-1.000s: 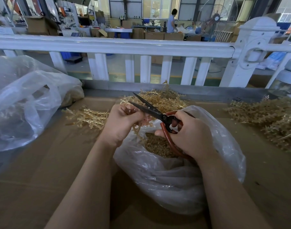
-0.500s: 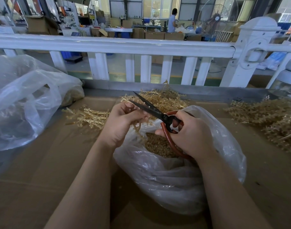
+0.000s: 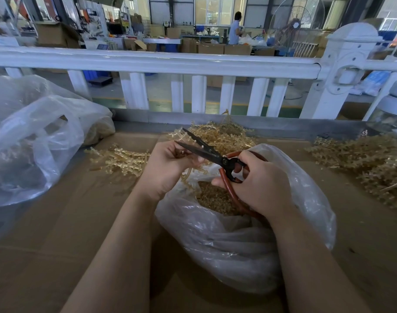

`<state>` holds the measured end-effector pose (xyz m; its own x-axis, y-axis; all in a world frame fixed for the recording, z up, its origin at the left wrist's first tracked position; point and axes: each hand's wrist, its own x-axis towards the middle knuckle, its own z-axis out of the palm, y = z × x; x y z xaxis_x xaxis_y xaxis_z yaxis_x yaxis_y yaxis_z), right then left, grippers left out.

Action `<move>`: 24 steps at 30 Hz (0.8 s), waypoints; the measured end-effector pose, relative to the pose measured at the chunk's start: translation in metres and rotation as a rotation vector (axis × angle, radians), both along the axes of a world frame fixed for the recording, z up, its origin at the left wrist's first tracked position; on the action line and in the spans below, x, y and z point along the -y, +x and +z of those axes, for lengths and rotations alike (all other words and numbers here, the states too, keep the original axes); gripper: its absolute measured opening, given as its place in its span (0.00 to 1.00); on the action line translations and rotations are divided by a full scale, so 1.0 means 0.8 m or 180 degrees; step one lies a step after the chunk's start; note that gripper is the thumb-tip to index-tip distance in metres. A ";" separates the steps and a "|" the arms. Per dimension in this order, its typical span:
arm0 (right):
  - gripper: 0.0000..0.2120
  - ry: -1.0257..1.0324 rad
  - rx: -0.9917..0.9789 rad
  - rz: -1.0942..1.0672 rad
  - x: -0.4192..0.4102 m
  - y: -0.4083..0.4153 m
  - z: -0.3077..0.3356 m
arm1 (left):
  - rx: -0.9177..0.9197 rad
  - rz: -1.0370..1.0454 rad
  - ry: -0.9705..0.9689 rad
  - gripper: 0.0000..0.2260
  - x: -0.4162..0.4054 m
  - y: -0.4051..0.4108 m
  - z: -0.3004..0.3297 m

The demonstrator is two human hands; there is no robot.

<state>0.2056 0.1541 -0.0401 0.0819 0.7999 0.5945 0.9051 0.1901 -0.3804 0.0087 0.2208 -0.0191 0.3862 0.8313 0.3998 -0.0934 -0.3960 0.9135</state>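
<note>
Scissors (image 3: 208,152) x1, R hand (image 3: 258,186); sprue (image 3: 187,176) x1, L hand (image 3: 168,168)

The left hand (image 3: 168,168) curls over the amber plastic sprue (image 3: 188,178) it holds, hiding most of it. The right hand (image 3: 260,186) covers much of the red handles of the scissors (image 3: 206,153). The left picture edge cuts off a large clear bag (image 3: 23,143); the right edge cuts off a sprue pile (image 3: 369,163).

Single head-worn wide-angle view: set above the person's forearms, angled forward and down, close over the left hand (image 3: 168,168), right hand (image 3: 258,184) and scissors (image 3: 206,152) at the cardboard-covered table (image 3: 57,256), facing the white railing (image 3: 148,62), with the workshop hall (image 3: 170,26) far behind.
</note>
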 end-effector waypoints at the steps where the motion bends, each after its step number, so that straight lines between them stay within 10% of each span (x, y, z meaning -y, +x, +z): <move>1: 0.36 0.0006 -0.0001 0.0007 0.000 0.000 0.000 | 0.0011 -0.0024 0.0002 0.11 0.000 0.000 0.000; 24: 0.26 -0.0011 -0.0166 -0.0171 0.001 0.001 -0.001 | 0.0787 -0.0203 -0.0413 0.04 -0.003 0.004 -0.002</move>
<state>0.2062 0.1537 -0.0407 0.1556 0.7955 0.5857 0.8929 0.1404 -0.4278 0.0119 0.2234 -0.0210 0.3434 0.8587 0.3804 -0.3407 -0.2635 0.9025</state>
